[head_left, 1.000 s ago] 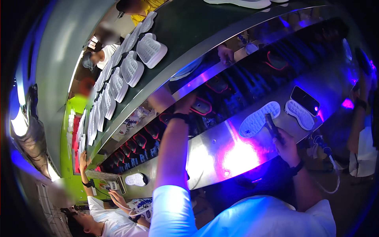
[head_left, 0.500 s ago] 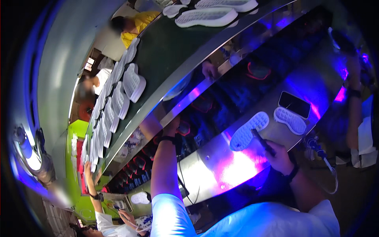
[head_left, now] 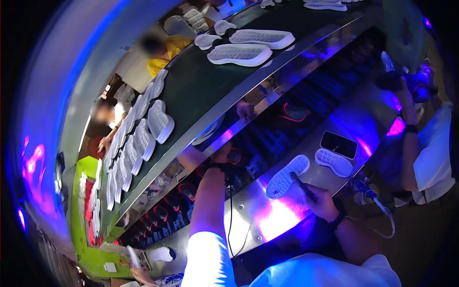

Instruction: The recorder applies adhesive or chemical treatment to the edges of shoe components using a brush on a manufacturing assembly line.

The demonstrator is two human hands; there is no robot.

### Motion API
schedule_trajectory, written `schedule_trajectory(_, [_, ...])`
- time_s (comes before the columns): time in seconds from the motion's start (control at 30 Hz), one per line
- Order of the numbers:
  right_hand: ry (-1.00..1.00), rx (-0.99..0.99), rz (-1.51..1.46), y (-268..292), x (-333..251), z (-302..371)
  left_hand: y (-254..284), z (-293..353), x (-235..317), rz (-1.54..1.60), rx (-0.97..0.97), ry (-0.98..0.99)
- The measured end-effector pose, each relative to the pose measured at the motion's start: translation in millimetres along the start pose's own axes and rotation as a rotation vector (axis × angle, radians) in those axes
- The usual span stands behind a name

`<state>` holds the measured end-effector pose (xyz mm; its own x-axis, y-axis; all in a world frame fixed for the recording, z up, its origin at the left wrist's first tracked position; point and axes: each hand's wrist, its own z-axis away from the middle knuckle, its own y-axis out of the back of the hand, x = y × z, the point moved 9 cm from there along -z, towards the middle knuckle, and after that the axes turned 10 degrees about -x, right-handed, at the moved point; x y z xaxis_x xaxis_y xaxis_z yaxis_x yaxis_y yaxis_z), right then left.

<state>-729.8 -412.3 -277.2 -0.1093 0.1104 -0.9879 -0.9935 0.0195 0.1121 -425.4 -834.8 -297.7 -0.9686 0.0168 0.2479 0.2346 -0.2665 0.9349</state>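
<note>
My right hand (head_left: 324, 205) is closed around a slim dark stick-shaped tool (head_left: 305, 188). Its tip reaches the edge of a white shoe sole (head_left: 288, 177) lying on the metal bench; whether it touches is unclear. Beside that sole lie a second white sole (head_left: 333, 162) and a black phone (head_left: 338, 145). My left hand (head_left: 221, 153) stretches into the shadow below the conveyor, near dark pieces with red edges, probably shoe uppers (head_left: 234, 156). Its fingers are too dark to make out.
A dark green conveyor (head_left: 191, 100) carries several white soles (head_left: 240, 55). Bright violet light falls on the metal bench (head_left: 239, 210). A black cable (head_left: 230, 215) hangs by my left forearm. Co-workers are at right and lower left; the latter's hand (head_left: 139, 273) holds a sole.
The view has shifted, so bench and belt sit differently in it. My right hand keeps the tool by the sole. The lower-left co-worker's hand has left the belt; the right co-worker's arm has moved.
</note>
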Motion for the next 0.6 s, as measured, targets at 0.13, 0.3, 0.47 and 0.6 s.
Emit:
schedule_trajectory(0.13, [0.227,0.046,0.095,0.9,-18.9,0.0,25.9,97.7,-52.5,0.729,0.229,-0.201])
schedule_trajectory(0.3, [0.206,0.038,0.037,12.9,2.6,-6.5,5.2,312.0,2.3,1.924,-0.230,-0.041])
schedule_trajectory(0.47, [-0.199,-0.157,-0.101,-2.9,7.2,-0.4,28.2,386.8,-26.4,1.293,-0.012,-0.305])
schedule_trajectory(0.6, [0.079,-0.115,0.097,-18.3,-47.5,23.5,63.8,457.9,-7.4,0.738,0.323,-0.547])
